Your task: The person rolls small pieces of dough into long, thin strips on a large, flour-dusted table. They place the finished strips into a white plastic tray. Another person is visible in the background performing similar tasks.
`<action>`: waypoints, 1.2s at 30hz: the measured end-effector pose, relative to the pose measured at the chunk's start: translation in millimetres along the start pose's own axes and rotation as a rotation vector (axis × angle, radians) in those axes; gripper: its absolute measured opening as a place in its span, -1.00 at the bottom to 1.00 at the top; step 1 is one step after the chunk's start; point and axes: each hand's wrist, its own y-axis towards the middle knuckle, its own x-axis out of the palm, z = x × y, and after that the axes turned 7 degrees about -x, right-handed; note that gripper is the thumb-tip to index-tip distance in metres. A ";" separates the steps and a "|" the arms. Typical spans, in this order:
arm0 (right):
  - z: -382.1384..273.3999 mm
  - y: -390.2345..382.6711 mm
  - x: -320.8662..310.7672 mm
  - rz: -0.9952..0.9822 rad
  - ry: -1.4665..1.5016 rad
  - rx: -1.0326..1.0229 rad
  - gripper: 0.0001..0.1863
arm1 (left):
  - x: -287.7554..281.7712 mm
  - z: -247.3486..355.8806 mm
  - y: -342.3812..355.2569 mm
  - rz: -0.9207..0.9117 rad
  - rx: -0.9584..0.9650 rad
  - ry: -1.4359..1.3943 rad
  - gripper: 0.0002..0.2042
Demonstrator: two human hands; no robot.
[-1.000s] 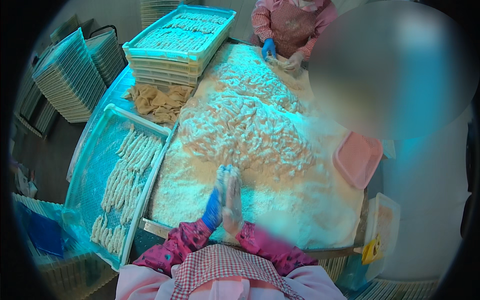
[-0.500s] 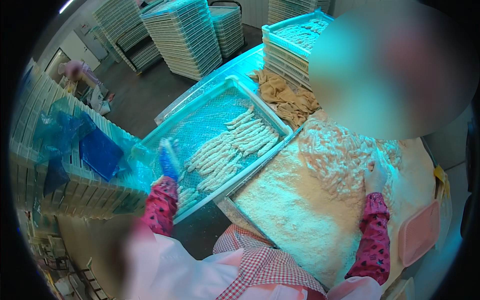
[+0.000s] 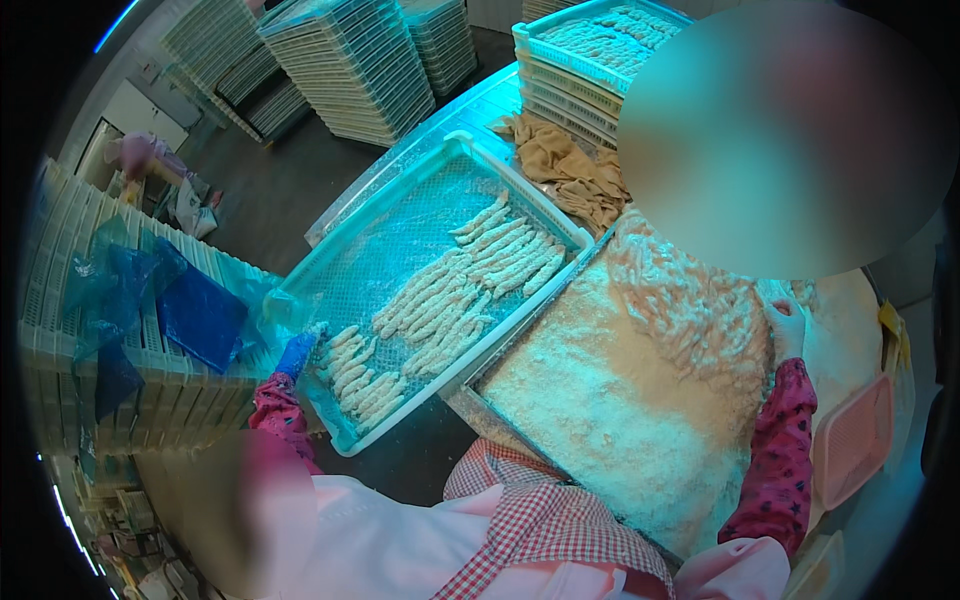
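Note:
My left hand [image 3: 297, 352], in a blue glove with white-dusted fingers, is at the left rim of a pale plastic mesh tray [image 3: 335, 232]. Its fingertips are too indistinct to show whether they grip anything. Beside it lie short rows of flour-coated strips [image 3: 352, 372], and longer rows of coated strips [image 3: 440, 295] cover the tray's right part. My right hand [image 3: 787, 325], in a whitish glove, is at the right edge of a heap of pale raw meat strips [image 3: 690, 295]. Its fingers look curled; what they hold, if anything, is hidden. Flour [image 3: 600, 400] covers the worktop below the heap.
A brown cloth [image 3: 570, 175] lies behind the tray, beside stacked trays [image 3: 570, 105] of coated strips. More tray stacks [image 3: 345, 70] stand at the back. Left is another stack [image 3: 130, 400] with blue plastic sheeting [image 3: 200, 305]. A pink basket [image 3: 853, 440] sits right. Another person [image 3: 150, 165] bends far left.
My left hand has come from over the tray down and left to its rim. Rows of strips at the tray's near corner are now uncovered. My right hand has moved right along the heap.

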 end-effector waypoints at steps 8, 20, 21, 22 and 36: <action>-102.9 -136.0 20.0 -0.180 -0.385 -0.422 -0.86 | 54.3 29.7 -15.4 0.092 0.579 0.444 -0.70; -17.4 -312.4 37.5 0.065 0.022 0.233 -0.44 | 484.7 17.1 -184.1 -0.654 1.293 0.503 -0.60; -26.0 -308.6 41.4 0.137 0.101 0.260 -0.43 | 505.5 18.7 -214.8 -0.694 1.288 0.537 -0.59; -31.5 -305.1 41.5 0.204 0.180 0.283 -0.43 | 527.5 16.8 -233.0 -0.796 1.461 0.532 -0.58; -36.5 -304.1 74.2 0.450 -0.160 0.123 -0.42 | 572.8 -10.9 -216.9 -0.562 1.196 1.071 -0.61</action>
